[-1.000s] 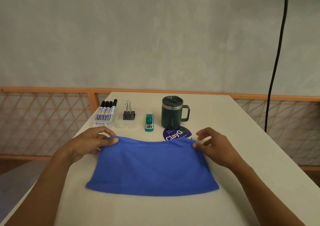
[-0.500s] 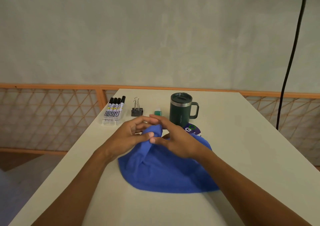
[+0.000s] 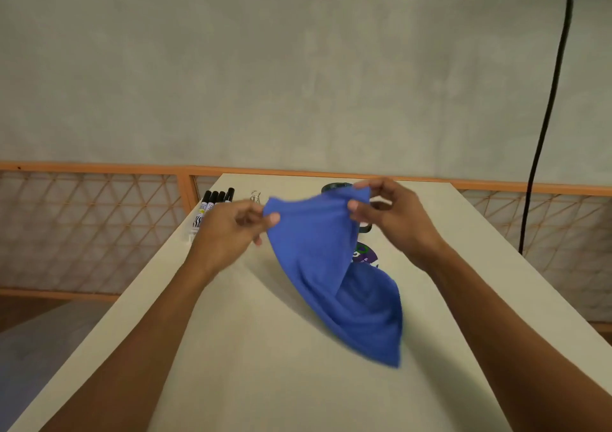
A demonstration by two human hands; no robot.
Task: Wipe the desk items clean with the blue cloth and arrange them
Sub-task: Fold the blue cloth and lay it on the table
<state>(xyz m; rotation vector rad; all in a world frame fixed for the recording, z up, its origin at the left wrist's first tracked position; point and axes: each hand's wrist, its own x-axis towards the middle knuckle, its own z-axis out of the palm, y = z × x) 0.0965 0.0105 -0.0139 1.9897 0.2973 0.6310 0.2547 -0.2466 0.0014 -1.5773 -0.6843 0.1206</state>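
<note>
Blue cloth [image 3: 331,266] — pinched by both hands, hanging creased.

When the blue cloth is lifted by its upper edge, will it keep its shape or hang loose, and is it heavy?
Probably floppy: the blue cloth sags in folds below the left hand and right hand, which pinch its upper edge. Likely light, since fingertip pinches hold it up. Its lower end seems to trail near the table, so it may drag.
</note>
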